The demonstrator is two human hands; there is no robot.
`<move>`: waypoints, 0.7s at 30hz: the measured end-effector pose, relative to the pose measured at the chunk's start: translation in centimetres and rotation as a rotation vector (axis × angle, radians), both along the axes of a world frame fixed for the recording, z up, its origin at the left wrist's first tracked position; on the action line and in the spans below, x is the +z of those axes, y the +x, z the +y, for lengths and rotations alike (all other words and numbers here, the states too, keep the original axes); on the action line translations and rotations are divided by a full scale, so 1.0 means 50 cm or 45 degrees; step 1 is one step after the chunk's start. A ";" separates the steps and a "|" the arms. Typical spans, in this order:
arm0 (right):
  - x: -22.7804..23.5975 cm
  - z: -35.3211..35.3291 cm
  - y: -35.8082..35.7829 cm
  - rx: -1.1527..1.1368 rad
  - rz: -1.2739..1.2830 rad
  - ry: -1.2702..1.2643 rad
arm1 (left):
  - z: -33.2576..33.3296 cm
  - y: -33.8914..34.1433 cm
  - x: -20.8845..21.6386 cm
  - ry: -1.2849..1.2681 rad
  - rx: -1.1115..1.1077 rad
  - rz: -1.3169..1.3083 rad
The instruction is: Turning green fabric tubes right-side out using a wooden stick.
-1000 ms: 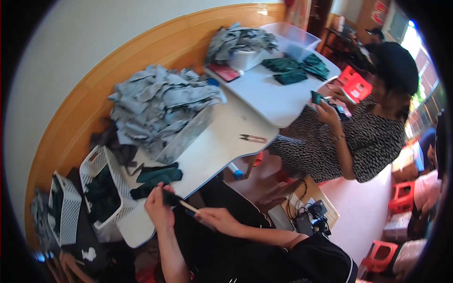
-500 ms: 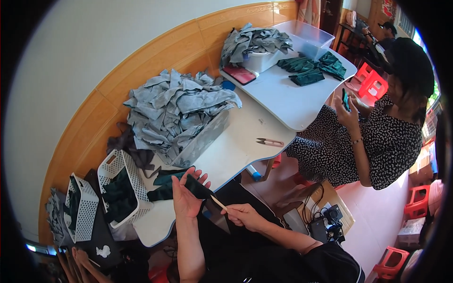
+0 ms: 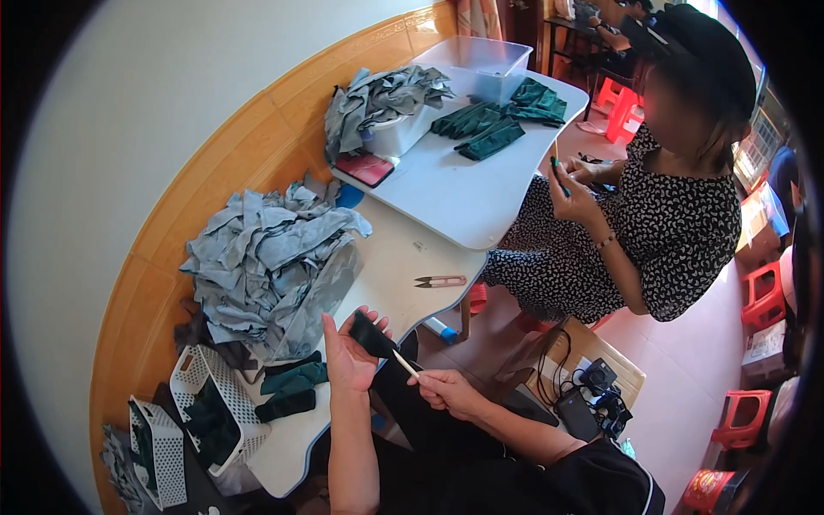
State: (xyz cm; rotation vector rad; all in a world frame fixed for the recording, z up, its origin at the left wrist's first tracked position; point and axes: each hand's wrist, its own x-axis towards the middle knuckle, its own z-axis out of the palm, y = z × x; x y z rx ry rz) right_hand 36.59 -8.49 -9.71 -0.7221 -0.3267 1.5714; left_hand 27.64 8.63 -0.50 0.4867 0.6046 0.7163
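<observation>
My left hand (image 3: 350,365) is turned palm up with its fingers apart. Against those fingers rests a small dark green fabric piece (image 3: 372,336), narrow and fuzzy-looking. A pale, thin wooden stick (image 3: 405,364) meets the fabric's lower end; whether its tip goes inside cannot be made out. The back end of the stick is pinched in my right hand (image 3: 452,395). Just left of my left hand, more dark green fabric pieces (image 3: 292,388) lie on the near end of the white table (image 3: 390,257).
A grey bin (image 3: 330,296) overflows with grey cloth pieces (image 3: 266,257). Perforated white baskets (image 3: 249,442) hold green pieces at lower left. Thread snips (image 3: 441,281) lie on the table. Across from me, a co-worker (image 3: 678,206) handles a green piece. A cardboard box (image 3: 614,369) with cables stands at right.
The whole view has shifted, so the table sits further left and lower. My hands keep the same hold, with the fabric tilted slightly differently. The co-worker's hands have lowered relative to their head.
</observation>
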 end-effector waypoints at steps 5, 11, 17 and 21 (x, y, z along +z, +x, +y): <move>-0.010 0.000 0.028 -0.069 0.002 -0.001 | 0.009 0.052 -0.007 -0.022 -0.020 0.038; -0.014 0.000 0.051 -0.170 -0.056 -0.064 | 0.011 0.104 -0.035 0.119 -0.053 0.209; -0.010 -0.008 0.059 -0.310 -0.281 -0.110 | 0.011 0.126 -0.052 0.242 -0.069 0.194; -0.001 -0.008 0.049 -0.585 -0.848 -0.030 | 0.007 0.125 -0.051 0.255 -0.061 0.168</move>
